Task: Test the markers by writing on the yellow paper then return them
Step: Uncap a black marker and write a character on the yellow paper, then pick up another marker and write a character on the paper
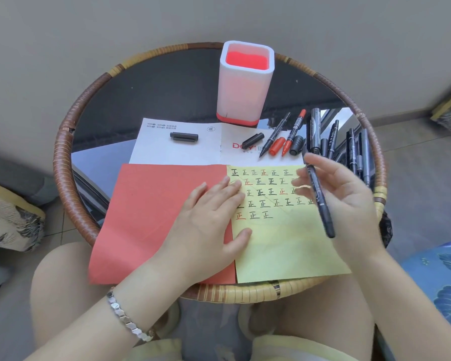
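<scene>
Head | step: testing (many marks (271,182) done) | left hand (214,220) flat, fingers straight, pinning paper (284,246) on tabletop (167,95) | right hand (349,201) grips marker (320,204) over paper | next: probably needs tip lowered beside last mark

a home sitting area: round rattan table (63,162), tiled floor (414,142), patterned cushions (443,282).

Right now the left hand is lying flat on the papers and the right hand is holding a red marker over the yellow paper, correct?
Not quite. The head view shows the right hand holding a black marker, not a red one. The rest holds: the left hand lies flat across the red paper and the yellow paper, and the black marker is over the yellow paper.
</scene>
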Demonstrator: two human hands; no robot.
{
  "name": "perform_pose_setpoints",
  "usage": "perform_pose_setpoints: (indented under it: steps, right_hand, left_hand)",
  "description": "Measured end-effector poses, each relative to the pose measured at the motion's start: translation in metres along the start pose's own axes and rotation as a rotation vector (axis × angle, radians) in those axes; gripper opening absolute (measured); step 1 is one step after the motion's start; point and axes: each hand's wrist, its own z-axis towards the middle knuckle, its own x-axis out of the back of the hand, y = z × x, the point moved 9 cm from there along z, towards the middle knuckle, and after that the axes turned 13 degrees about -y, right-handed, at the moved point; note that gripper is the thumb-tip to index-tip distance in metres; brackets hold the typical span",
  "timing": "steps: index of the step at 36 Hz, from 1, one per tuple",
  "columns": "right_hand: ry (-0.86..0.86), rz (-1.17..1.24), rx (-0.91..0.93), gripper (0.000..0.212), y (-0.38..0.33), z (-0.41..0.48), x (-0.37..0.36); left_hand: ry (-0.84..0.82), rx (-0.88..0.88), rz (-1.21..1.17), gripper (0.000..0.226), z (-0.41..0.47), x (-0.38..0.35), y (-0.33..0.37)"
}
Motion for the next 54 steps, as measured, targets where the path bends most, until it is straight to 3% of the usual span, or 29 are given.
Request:
perform_pose_setpoints:
  steps: [4, 6, 9, 14, 20, 27, 36, 39, 42, 48, 54]
  right_hand:
    - [-0.045, 0.276, -0.117, 0.044, -0.006, 0.009, 0.012]
    - [-0.089, 0.140, -0.127, 0.042, -0.015, 0.016, 0.015]
    - [-0.178, -0.250, -0.054, 0.047, -0.036, 0.032, 0.007]
    - [-0.276, -0.644, 0.038, 0.022, -0.051, 0.068, -0.029]
    - [-0.196, -0.883, 0.157, 0.014, -0.055, 0.114, -0.069]
    - [-0.311, -1.079, 0.179, 0.022, -0.015, 0.137, -0.113]
    - [-0.206, -1.080, 0.258, 0.016, -0.028, 0.128, -0.083]
    - [-0.117, -1.084, 0.167, 0.014, -0.040, 0.127, -0.050]
    - [-0.128, -1.145, -0.046, 0.013, -0.034, 0.131, -0.021]
    - [-0.120, -1.285, -0.300, 0.034, -0.009, 0.139, -0.002]
    - [-0.095, -1.299, -0.486, 0.042, 0.011, 0.142, -0.005]
  left_hand:
    - [0.000, -0.005, 0.005, 0.060, 0.000, 0.001, 0.000]
    - [-0.001, -0.008, 0.013, 0.060, 0.000, 0.000, 0.000]
    - [0.005, -0.012, 0.002, 0.061, 0.000, 0.002, 0.001]
    - [0.017, -0.020, 0.005, 0.060, 0.000, 0.002, 0.001]
    - [0.012, -0.013, 0.001, 0.057, 0.000, 0.002, 0.001]
    - [0.033, -0.027, -0.004, 0.052, 0.000, 0.002, 0.000]
    - [0.042, -0.027, 0.012, 0.052, 0.001, 0.002, 0.000]
    - [0.031, -0.017, 0.032, 0.054, 0.000, 0.002, 0.001]
    - [0.019, -0.013, 0.023, 0.056, -0.001, 0.001, 0.001]
    - [0.017, -0.009, 0.028, 0.054, 0.001, 0.000, -0.001]
    - [0.034, -0.007, 0.023, 0.051, 0.000, 0.001, -0.001]
